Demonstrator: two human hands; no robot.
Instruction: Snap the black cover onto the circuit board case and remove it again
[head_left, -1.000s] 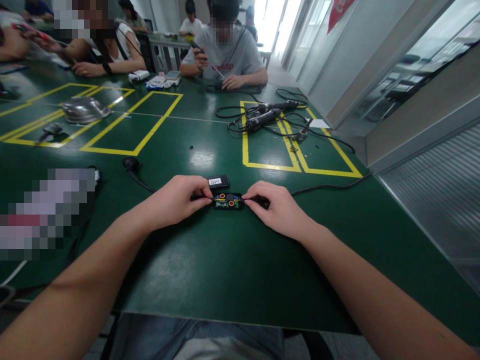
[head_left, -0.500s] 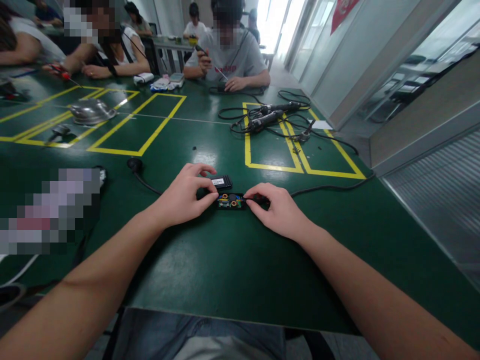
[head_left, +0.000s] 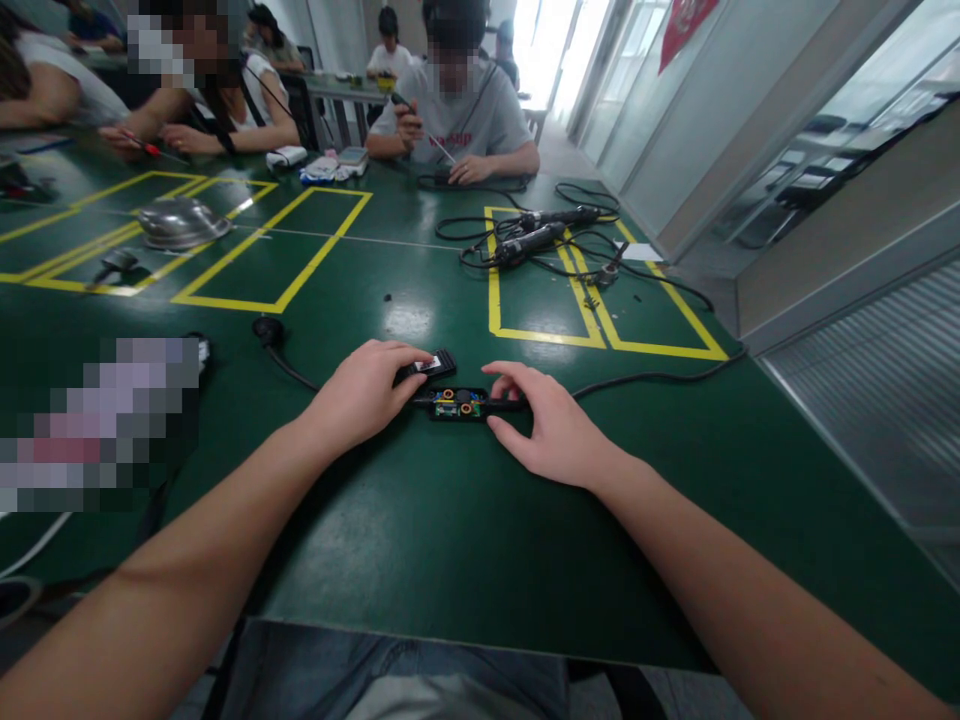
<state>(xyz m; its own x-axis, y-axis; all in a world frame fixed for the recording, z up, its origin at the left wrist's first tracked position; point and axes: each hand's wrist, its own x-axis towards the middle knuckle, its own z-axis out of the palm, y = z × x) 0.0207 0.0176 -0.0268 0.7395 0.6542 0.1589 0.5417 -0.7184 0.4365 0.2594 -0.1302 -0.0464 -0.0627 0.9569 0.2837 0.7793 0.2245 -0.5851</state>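
Observation:
On the green table lies an opened black case [head_left: 457,408] showing a circuit board with copper coils, its black cable [head_left: 645,380] running out at both ends. Just behind it is a black ribbed cover [head_left: 444,364] with a white label. My left hand [head_left: 367,388] has fingertips on the cover's left end, with the thumb at its near edge. Beside the case's right end, my right hand [head_left: 544,420] is open, thumb and fingers apart around the cable without visibly gripping it.
A plug [head_left: 268,328] lies left of my hand. Electric screwdrivers [head_left: 529,243] with tangled cords lie at the back right, a metal bowl [head_left: 184,222] at the back left. A person [head_left: 457,110] works across the table with a screwdriver; others sit left.
My left hand has gone from the case's left end to the cover, which has shifted slightly left and tilted. My right fingers have spread, letting go at the case's right end.

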